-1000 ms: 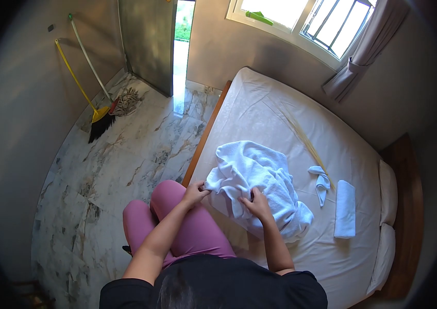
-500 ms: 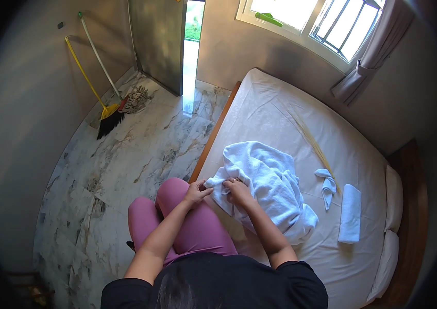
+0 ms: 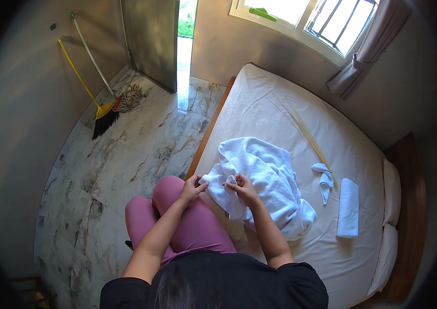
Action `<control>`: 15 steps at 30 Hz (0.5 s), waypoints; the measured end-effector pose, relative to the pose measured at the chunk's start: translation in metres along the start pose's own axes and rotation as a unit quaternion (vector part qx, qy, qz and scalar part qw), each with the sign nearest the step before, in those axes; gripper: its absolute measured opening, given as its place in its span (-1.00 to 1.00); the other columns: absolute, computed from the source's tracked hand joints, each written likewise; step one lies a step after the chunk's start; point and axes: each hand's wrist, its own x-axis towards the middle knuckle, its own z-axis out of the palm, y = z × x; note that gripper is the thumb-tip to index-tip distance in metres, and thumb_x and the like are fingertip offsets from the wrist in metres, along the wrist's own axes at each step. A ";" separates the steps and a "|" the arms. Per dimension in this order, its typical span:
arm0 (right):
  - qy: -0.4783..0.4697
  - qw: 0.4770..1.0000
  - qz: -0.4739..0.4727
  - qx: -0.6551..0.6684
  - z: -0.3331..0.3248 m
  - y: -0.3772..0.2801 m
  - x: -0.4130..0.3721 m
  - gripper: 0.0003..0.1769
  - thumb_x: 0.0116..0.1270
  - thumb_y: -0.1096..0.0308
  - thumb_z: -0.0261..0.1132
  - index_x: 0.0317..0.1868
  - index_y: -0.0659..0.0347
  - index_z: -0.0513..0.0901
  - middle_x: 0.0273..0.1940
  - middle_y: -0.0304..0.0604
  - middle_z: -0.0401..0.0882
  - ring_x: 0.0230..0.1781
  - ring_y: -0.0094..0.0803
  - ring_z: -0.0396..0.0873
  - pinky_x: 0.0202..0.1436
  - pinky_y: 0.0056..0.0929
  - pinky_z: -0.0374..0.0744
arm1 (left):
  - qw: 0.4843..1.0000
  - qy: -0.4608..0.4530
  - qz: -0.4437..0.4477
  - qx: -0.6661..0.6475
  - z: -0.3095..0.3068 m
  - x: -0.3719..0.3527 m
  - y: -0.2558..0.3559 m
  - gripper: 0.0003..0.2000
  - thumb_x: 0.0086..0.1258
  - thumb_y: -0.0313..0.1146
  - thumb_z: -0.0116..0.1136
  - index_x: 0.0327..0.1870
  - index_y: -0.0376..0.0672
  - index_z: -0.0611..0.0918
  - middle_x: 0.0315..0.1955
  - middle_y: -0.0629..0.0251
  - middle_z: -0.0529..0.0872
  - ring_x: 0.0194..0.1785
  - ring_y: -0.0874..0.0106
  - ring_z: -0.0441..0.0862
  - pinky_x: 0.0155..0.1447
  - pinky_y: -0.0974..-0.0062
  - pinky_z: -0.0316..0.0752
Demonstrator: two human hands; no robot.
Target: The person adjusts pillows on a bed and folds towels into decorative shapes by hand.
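Note:
A large white towel (image 3: 262, 172) lies in a crumpled heap on the bed, near its front edge. My left hand (image 3: 192, 189) pinches a corner of it just above my knee. With bent fingers, my right hand (image 3: 244, 189) grips another part of its edge, a short way to the right. Some of the cloth hangs between and below the two hands. Farther right on the sheet are a small twisted white cloth (image 3: 325, 184) and a neatly rolled white towel (image 3: 348, 208).
The bed (image 3: 259, 98) has a white sheet, pillows (image 3: 391, 193) and a wooden headboard (image 3: 409, 206). A bundle of thin straw-like stalks (image 3: 308, 139) lies across it. A yellow-handled broom (image 3: 104, 116) and a mop (image 3: 128, 98) lean by the partly open door (image 3: 151, 46).
My right hand has raised a bit of the towel's edge, which now shows at its fingertips. My left hand keeps its pinch. The whole view has shifted slightly.

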 end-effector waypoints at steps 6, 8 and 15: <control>-0.002 0.992 0.042 0.117 0.000 -0.001 -0.015 -0.83 0.23 0.46 0.31 -0.24 0.14 0.46 -0.20 -0.17 0.64 -0.07 -0.44 0.57 0.03 -0.46 0.48 | 1.000 -0.005 -0.005 -0.005 0.000 -0.001 0.001 -0.72 0.27 -0.45 0.25 -0.05 -0.27 0.50 -0.25 0.32 0.64 -0.22 0.58 0.58 -0.14 0.60 0.48; -0.006 0.992 0.047 0.120 0.006 -0.007 -0.020 -0.83 0.23 0.44 0.30 -0.22 0.15 0.47 -0.22 -0.20 0.63 -0.09 -0.47 0.56 0.04 -0.50 0.45 | 1.000 -0.002 -0.001 0.001 -0.002 0.002 -0.004 -0.73 0.28 -0.46 0.24 -0.05 -0.24 0.47 -0.26 0.32 0.64 -0.23 0.58 0.57 -0.15 0.61 0.48; 0.019 0.999 0.021 0.042 -0.002 0.000 -0.018 -0.85 0.23 0.40 0.32 -0.22 0.15 0.54 -0.30 -0.33 0.59 -0.24 -0.60 0.53 -0.08 -0.57 0.48 | 0.999 0.009 0.048 -0.006 0.009 -0.008 0.017 -0.73 0.27 -0.51 0.19 -0.10 -0.14 0.36 -0.30 0.34 0.61 -0.25 0.60 0.54 -0.15 0.62 0.45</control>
